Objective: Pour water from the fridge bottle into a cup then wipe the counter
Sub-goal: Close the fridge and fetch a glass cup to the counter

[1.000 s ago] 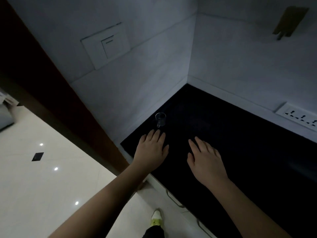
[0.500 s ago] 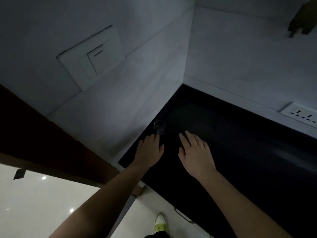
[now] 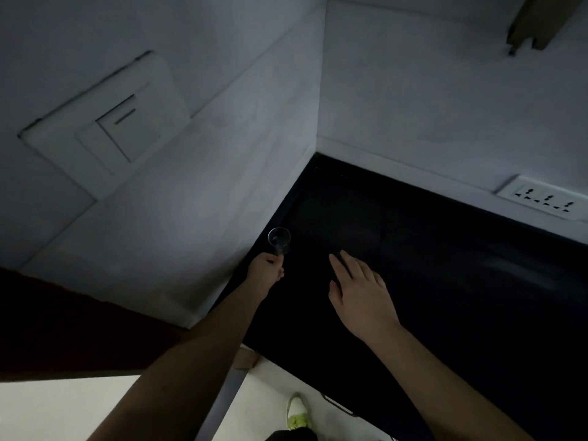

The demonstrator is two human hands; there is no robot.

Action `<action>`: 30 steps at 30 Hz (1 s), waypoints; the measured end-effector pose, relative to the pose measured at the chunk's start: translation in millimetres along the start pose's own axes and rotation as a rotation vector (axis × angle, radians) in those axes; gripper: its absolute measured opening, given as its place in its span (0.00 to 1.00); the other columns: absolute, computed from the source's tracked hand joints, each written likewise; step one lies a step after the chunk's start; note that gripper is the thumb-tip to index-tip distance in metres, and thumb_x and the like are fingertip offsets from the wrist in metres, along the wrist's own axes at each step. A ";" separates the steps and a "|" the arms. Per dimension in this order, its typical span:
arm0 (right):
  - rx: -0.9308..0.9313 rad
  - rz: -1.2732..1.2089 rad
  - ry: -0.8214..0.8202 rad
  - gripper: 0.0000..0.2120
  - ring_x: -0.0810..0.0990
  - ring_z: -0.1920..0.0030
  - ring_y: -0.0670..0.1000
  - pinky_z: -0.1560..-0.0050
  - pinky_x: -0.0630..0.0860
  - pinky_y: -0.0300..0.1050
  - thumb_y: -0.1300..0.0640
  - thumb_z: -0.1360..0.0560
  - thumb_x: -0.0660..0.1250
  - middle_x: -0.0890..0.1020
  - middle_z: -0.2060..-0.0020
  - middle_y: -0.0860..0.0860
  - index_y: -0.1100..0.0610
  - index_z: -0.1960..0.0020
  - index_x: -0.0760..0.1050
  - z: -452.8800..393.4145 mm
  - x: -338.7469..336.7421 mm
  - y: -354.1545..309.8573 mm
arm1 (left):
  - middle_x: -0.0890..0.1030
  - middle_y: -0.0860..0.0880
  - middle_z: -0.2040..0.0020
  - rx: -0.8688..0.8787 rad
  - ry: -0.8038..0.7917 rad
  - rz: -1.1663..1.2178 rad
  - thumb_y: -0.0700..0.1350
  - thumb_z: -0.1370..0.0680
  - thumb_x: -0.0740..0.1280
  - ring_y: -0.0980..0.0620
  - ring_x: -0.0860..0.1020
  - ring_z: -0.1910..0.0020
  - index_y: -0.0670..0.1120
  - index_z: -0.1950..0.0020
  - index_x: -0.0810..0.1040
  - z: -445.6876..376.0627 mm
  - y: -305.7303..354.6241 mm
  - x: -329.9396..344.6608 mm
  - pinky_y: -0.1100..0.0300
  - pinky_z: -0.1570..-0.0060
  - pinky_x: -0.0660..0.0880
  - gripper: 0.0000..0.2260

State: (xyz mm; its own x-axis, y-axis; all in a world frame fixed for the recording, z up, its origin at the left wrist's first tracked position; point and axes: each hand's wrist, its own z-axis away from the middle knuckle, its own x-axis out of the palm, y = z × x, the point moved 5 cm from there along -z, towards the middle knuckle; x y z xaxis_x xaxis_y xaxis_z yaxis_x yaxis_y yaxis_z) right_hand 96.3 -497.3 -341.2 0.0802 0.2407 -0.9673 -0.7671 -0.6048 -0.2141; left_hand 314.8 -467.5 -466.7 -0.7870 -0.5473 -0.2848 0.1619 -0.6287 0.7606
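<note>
Head-worn, single view: looks steeply down and forward into counter [image 3: 445, 281] corner at 12 o'clock, near, arms entering from 6.

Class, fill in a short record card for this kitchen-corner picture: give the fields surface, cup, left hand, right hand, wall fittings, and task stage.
surface: dark black countertop set into a corner of pale walls
cup: small clear glass cup, upright, near the left wall
left hand: left hand grips the cup at its base
right hand: right hand flat, fingers straight, over the counter, holding nothing
wall fittings: white switch plate; white socket strip
task stage: no bottle in view; pouring not begun
</note>
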 end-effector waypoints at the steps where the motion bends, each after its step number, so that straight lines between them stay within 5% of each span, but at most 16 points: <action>1: 0.000 -0.005 -0.008 0.27 0.62 0.26 0.52 0.29 0.62 0.50 0.45 0.20 0.49 0.61 0.24 0.52 0.51 0.22 0.57 -0.1 1.5 1.0 | 0.78 0.44 0.64 -0.020 0.002 0.055 0.43 0.20 0.68 0.51 0.76 0.69 0.41 0.51 0.74 -0.2 -0.5 1.1 0.61 0.65 0.76 0.06; 8: 0.018 -0.047 -0.002 0.30 0.64 0.27 0.53 0.30 0.63 0.51 0.43 0.23 0.44 0.64 0.25 0.53 0.51 0.24 0.60 2.9 3.8 4.3 | 0.78 0.43 0.60 -0.021 -0.044 0.158 0.37 0.18 0.62 0.51 0.78 0.65 0.39 0.52 0.76 -0.5 7.8 12.5 0.69 0.73 0.73 0.04; 17: 0.056 -0.291 -0.079 0.25 0.56 0.24 0.50 0.26 0.56 0.49 0.49 0.18 0.52 0.56 0.22 0.49 0.49 0.22 0.53 7.4 1.3 10.6 | 0.80 0.43 0.63 -0.005 -0.038 0.300 0.42 0.18 0.62 0.51 0.79 0.63 0.40 0.56 0.78 9.2 16.8 10.1 0.63 0.62 0.75 0.10; 23: 0.220 -0.857 -0.096 0.23 0.64 0.28 0.43 0.28 0.58 0.39 0.52 0.17 0.54 0.64 0.26 0.45 0.49 0.23 0.59 10.3 -2.1 14.1 | 0.83 0.43 0.59 0.167 -0.143 0.172 0.44 0.18 0.63 0.49 0.81 0.59 0.41 0.55 0.81 42.7 32.4 7.8 0.59 0.56 0.76 0.11; 30: 0.545 -1.600 -0.005 0.17 0.78 0.39 0.46 0.35 0.71 0.44 0.54 0.18 0.57 0.78 0.38 0.48 0.54 0.31 0.70 0.9 -0.9 19.5 | 0.83 0.46 0.60 0.360 -0.317 0.111 0.43 0.17 0.60 0.52 0.79 0.62 0.43 0.55 0.80 105.4 64.3 13.0 0.58 0.58 0.74 0.12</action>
State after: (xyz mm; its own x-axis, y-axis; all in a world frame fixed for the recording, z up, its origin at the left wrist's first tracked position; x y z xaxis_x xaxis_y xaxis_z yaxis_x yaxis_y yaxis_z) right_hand 80.8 -508.6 -344.4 0.9371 0.3112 0.1581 -0.0388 0.5431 -0.8388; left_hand 252.2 -456.9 -360.0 -0.9282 -0.3698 -0.0417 0.0830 -0.3149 0.9455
